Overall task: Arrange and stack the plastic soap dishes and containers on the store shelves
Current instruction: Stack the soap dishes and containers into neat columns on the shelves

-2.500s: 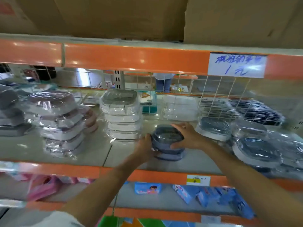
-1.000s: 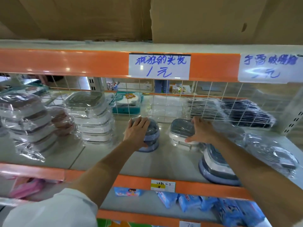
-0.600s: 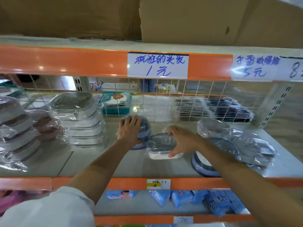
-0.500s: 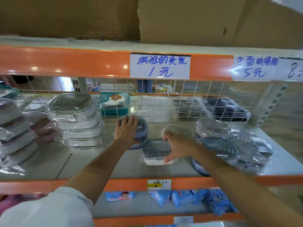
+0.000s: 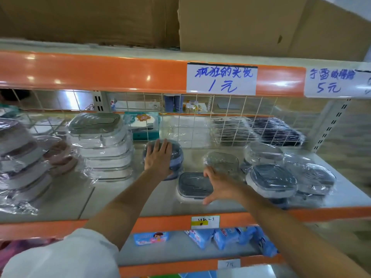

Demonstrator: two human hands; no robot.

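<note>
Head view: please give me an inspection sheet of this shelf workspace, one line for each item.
Surface: grey shelf board with an orange front edge.
Job's things: a small blue stack under the left hand; a single grey-lidded dish at the front; a tall white stack to the left; loose wrapped dishes to the right.
Clutter: teal boxed item behind the wire grid.
Hands: left hand rests flat on the blue stack; right hand grips the single dish by its right end.
Cables: nothing seen.
Surroundings: cardboard boxes above; handwritten price labels; blue packets on the lower shelf.
</note>
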